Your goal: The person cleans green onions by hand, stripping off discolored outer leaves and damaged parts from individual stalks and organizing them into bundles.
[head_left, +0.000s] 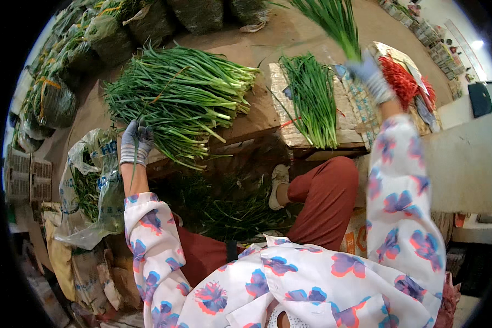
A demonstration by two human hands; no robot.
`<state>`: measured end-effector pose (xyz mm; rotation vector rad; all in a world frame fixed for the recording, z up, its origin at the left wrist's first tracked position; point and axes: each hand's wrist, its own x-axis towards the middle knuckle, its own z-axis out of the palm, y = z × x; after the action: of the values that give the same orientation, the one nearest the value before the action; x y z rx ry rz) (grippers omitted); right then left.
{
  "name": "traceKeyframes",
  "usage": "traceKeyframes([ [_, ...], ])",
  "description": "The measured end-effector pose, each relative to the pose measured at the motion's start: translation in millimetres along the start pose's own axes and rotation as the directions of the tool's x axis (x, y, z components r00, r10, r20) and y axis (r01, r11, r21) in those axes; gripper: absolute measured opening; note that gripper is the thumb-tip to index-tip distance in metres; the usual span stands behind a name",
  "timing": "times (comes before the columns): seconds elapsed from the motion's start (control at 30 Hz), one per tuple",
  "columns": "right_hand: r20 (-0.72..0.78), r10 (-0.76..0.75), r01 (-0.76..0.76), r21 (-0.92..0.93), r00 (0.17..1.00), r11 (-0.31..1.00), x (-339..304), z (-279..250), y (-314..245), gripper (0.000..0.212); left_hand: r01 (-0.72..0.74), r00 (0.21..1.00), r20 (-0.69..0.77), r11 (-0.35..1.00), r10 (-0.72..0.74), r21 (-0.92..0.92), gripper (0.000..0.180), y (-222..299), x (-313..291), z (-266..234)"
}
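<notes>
My right hand (373,79), in a pale glove and blurred by motion, grips a bunch of green onions (333,27) by the stalk ends. The leaves point up and away to the left. My left hand (136,143), in a grey glove with a white cuff, is closed at the near left edge of a large pile of green onions (183,98). A thin green leaf (132,176) trails from its fingers. Between the hands, a smaller bunch of green onions (310,101) lies across a flat board (281,112), with a red tie strip under it.
Red ties (399,82) sit heaped on a covered stand at the right. Several stuffed bags (109,38) line the back left. A plastic bag of greens (101,191) stands by my left forearm. Loose leaves (240,210) litter the floor near my foot.
</notes>
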<state>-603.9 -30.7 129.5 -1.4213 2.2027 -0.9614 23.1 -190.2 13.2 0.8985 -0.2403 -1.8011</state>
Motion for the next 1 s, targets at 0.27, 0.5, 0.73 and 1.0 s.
traceKeyframes([
  [0.27, -0.074, 0.553, -0.532, -0.404, 0.83, 0.744, -126.9, 140.9, 181.3, 0.078, -0.059, 0.997, -0.05, 0.997, 0.057, -0.053, 0.04, 81.8, 0.4, -34.9],
  [0.5, 0.114, 0.401, -0.254, -0.61, 0.909, 0.751, -108.1, 116.6, 150.8, 0.085, -0.458, 0.845, -0.215, 0.871, 0.489, 0.179, 0.033, 180.5, -27.1, -55.3],
  [0.73, 0.23, -0.384, 0.403, -0.037, 0.894, 0.915, -153.5, 149.4, -97.1, 0.037, -0.801, 0.451, -0.232, 0.505, 0.862, 0.322, 0.015, 80.3, -126.7, 0.1],
  [1.0, 0.648, -0.106, 0.538, -0.518, 0.754, 0.665, -224.0, 358.8, -210.1, 0.035, 0.026, 0.982, -0.171, 0.826, 0.085, 0.563, 0.014, -64.2, -110.7, -111.4],
])
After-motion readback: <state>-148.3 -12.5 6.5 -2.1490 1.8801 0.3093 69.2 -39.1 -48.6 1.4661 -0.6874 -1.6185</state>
